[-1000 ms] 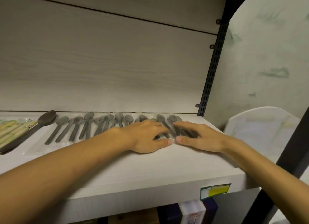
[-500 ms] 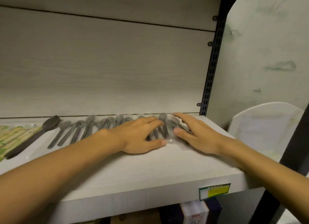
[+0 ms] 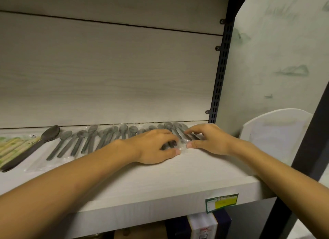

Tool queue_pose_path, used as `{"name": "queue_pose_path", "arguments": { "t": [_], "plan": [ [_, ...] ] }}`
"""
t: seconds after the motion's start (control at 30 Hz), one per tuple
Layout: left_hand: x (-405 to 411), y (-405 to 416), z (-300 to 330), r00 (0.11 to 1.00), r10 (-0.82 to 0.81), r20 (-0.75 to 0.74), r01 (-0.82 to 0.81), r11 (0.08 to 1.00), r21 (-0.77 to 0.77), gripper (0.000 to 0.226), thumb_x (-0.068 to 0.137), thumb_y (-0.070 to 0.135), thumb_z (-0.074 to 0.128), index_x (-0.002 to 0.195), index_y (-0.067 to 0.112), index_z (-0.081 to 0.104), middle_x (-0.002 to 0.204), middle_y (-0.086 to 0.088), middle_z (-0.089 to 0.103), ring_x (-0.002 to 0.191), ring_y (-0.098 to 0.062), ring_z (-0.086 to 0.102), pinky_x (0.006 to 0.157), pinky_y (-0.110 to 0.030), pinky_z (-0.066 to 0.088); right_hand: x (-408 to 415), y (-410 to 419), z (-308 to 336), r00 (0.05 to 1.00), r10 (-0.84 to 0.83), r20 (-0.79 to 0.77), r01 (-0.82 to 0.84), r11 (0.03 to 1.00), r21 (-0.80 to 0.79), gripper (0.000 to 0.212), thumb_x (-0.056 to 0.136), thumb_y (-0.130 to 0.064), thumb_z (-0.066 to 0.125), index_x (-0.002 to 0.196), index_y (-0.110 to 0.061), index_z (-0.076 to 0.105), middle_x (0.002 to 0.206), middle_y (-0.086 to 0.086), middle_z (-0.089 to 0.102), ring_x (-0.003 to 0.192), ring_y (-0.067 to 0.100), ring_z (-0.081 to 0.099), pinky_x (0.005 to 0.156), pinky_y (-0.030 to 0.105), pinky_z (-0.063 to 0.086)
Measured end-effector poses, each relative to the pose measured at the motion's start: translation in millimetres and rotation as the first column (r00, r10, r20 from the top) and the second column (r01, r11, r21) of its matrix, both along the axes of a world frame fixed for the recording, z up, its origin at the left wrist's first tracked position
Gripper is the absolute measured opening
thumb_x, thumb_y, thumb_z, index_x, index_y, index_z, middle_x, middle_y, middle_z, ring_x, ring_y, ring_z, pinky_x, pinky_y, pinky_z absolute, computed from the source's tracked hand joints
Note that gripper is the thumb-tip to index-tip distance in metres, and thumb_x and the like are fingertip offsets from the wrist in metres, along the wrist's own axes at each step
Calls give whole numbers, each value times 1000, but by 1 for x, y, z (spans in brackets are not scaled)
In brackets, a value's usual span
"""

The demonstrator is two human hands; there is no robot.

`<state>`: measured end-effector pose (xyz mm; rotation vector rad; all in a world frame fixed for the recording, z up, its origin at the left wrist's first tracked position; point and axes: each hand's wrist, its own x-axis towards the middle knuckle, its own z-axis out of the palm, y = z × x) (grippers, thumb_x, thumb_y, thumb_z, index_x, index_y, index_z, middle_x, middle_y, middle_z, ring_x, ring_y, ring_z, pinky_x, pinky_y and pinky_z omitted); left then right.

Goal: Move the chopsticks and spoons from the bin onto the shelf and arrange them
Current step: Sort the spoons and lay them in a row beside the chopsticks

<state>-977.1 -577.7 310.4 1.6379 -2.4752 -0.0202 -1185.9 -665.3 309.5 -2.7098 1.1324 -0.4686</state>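
Against pale wood panelling, our shelf (image 3: 160, 181) carries chopsticks (image 3: 12, 148) far left. Both hands, left hand (image 3: 153, 146) and right hand (image 3: 208, 139), press flat on wrapped spoons (image 3: 99, 137); next we nudge them even.

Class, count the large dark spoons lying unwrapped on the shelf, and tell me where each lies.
1. The large spoon lies at the shelf's left, between the chopsticks and the wrapped small spoons. Others may lie outside the view.

Both hands (image 3: 179, 144) on wrapped spoons (image 3: 89, 140) — shelf (image 3: 160, 181).
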Motion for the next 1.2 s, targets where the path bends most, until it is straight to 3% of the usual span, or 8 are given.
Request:
{"name": "queue_pose_path", "arguments": {
  "t": [0.17, 0.37, 0.5, 0.6, 0.67, 0.9, 1.07, 1.2],
  "plan": [
    [0, 9, 1, 998, 40, 58, -41, 999, 9, 60, 94, 59, 37, 146, 29, 33, 150, 6, 35, 138, -15, 29, 112, -32, 26, 0, 7, -2, 999, 44, -10, -44, 999, 17, 56, 85, -57, 58, 134, -30, 54, 133, -9, 58, 117, 13, 55, 100, 30, 44],
    [-5, 6, 0, 997, 66, 27, -69, 989, 131, 63, 94, 63, 27, 149, 33, 28, 157, 4, 26, 146, -16, 18, 116, -35, 16, -4, 14, -3, 966, 19, -257, -7, 999, 45, 77, 84, -73, 30, 147, -30, 36, 157, -6, 28, 143, 15, 29, 116, 34, 24],
    [-11, -2, -2, 996, 85, 40, -92, 973, 210, 72, 88, 74, 19, 152, 40, 13, 162, 6, 8, 149, -18, 2, 119, -43, 4, -11, 16, -1, 962, -42, -271, 47, 999, 10, 78, 84, -75, 32, 144, -25, 41, 153, -2, 36, 139, 18, 34, 114, 34, 29],
    [-14, -4, -2, 998, 63, 0, -62, 991, 117, 73, 87, 76, 21, 146, 33, 30, 152, 2, 35, 139, -25, 32, 116, -47, 23, -12, 18, -3, 989, -16, -150, 16, 1000, -3, 76, 84, -71, 40, 140, -21, 41, 147, 0, 43, 132, 20, 40, 106, 29, 34],
    [-11, -1, -2, 998, 51, -39, -50, 998, 26, 68, 87, 75, 24, 131, 27, 44, 124, 4, 54, 114, -19, 50, 104, -42, 39, -10, 22, -4, 995, 32, -93, -31, 999, 14, 71, 87, -68, 42, 145, -27, 35, 148, -6, 40, 135, 16, 39, 105, 25, 33],
    [-6, 2, -8, 996, 56, 71, -62, 994, 91, 66, 92, 68, 23, 149, 35, 26, 151, 9, 33, 141, -14, 25, 115, -37, 25, -12, 24, -7, 966, 31, -256, -24, 999, 31, 59, 95, -62, 26, 149, -40, 25, 157, -13, 24, 146, 11, 17, 115, 28, 11],
    [-15, 0, -6, 991, 75, 112, -86, 991, 102, 70, 91, 70, 21, 152, 36, 17, 158, 7, 21, 146, -16, 15, 116, -38, 18, -18, 20, -5, 972, -21, -235, 34, 998, 53, 69, 86, -76, 24, 141, -37, 39, 144, -9, 45, 132, 15, 40, 110, 35, 34],
    [-9, 2, -5, 997, 56, 44, -60, 994, 89, 65, 92, 68, 26, 144, 30, 36, 147, 8, 38, 137, -14, 32, 111, -40, 32, -18, 21, -5, 974, -54, -219, 66, 997, 45, 77, 78, -84, 26, 133, -32, 45, 129, -6, 55, 113, 14, 51, 98, 38, 44]
  ]
}}
